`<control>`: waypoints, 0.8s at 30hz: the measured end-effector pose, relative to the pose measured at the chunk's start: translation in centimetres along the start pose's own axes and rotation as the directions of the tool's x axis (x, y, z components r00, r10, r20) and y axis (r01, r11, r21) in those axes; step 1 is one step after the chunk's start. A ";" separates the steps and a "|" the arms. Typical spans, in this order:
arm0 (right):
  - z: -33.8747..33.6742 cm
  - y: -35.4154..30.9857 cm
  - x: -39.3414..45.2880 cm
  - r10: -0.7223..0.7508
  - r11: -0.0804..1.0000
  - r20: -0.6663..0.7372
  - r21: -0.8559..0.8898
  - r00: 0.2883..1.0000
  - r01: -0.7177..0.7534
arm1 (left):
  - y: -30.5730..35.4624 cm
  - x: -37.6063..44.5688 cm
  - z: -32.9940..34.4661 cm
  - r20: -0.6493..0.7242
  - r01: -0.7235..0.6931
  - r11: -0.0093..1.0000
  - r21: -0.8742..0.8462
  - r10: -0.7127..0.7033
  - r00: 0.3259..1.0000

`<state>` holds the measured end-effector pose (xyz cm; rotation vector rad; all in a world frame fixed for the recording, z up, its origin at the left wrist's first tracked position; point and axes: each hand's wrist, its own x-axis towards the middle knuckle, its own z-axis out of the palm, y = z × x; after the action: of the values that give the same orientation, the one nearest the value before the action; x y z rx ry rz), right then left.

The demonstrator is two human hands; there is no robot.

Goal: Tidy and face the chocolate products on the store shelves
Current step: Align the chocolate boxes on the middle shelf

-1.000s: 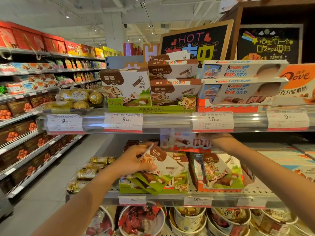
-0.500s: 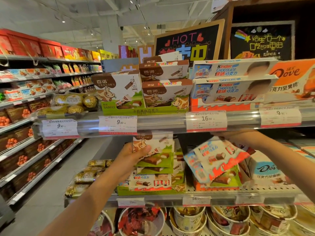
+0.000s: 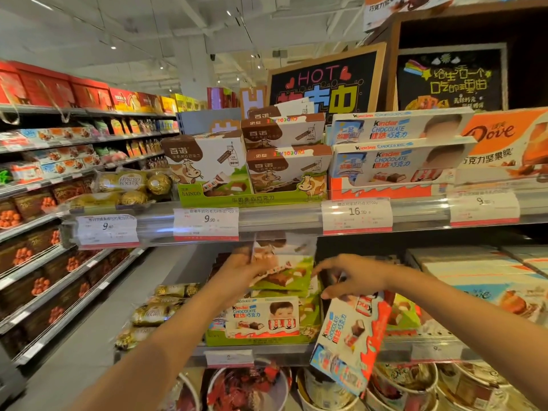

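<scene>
Left hand pinching stack of Bainuo cow-print boxes at left edge, held upright-ish on lower shelf, just under top shelf's price rail. Right hand with fingers spread, reaching toward same stack; underside touching top edge of Kinder box, grip not clearly shown. That box tilted steeply, lower corner hanging past the shelf lip over tubs below. Likely to drop if unsupported.

Handling judgement: thin cardboard cartons, light, stiff on the faces but crushable at corners; glossy print, so probably slippery under a one-edge pinch. Better taken by both short edges or flat under the base, not by the flap. Chocolate inside probably brittle, so no squeezing mid-panel.

Another Kinder box sitting face-out in green tray, wrong tray by the look of it.
</scene>
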<state>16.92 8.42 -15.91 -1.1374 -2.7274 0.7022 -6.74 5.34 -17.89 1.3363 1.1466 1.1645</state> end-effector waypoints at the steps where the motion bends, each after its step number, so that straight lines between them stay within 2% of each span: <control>1: -0.1 -0.1 0.0 0.018 0.999 -0.021 0.037 1.000 -0.017 | -0.1 -0.2 -0.1 0.040 -0.021 0.996 0.089 0.018 0.999; 4: -0.5 -0.1 -0.1 0.047 0.993 -0.063 0.112 0.997 -0.039 | -0.4 -0.3 -0.1 0.048 -0.053 0.970 0.236 0.043 0.998; 7: -0.6 0.2 0.3 0.049 0.985 -0.044 0.168 0.998 -0.041 | -0.7 0.2 0.2 0.033 -0.059 0.941 0.334 0.051 0.998; 10: -0.4 -0.2 1.0 0.041 0.987 -0.068 0.155 0.997 -0.030 | -0.9 0.5 0.2 0.065 -0.095 0.889 0.447 0.074 0.995; 15: 0.4 -0.1 1.7 0.052 0.996 -0.126 0.073 0.991 -0.044 | -1.3 0.1 -0.2 0.129 -0.215 0.691 0.690 0.175 0.976; 17: 0.0 -0.5 1.4 0.055 0.998 -0.128 0.031 0.990 -0.051 | -1.4 -0.3 -0.6 0.121 -0.228 0.676 0.701 0.201 0.972; 21: 0.4 -0.7 1.3 0.050 0.998 -0.136 -0.028 0.989 -0.054 | -1.6 -0.9 -1.8 0.135 -0.283 0.741 0.609 0.254 0.958; 24: 1.8 -0.5 1.7 0.042 0.999 -0.162 -0.017 0.986 -0.045 | -2.1 -1.0 -2.3 0.147 -0.310 0.675 0.670 0.288 0.946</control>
<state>14.91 8.59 -17.37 -1.2052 -2.5882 0.5617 -9.24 4.70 -19.89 2.1796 1.4500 0.9549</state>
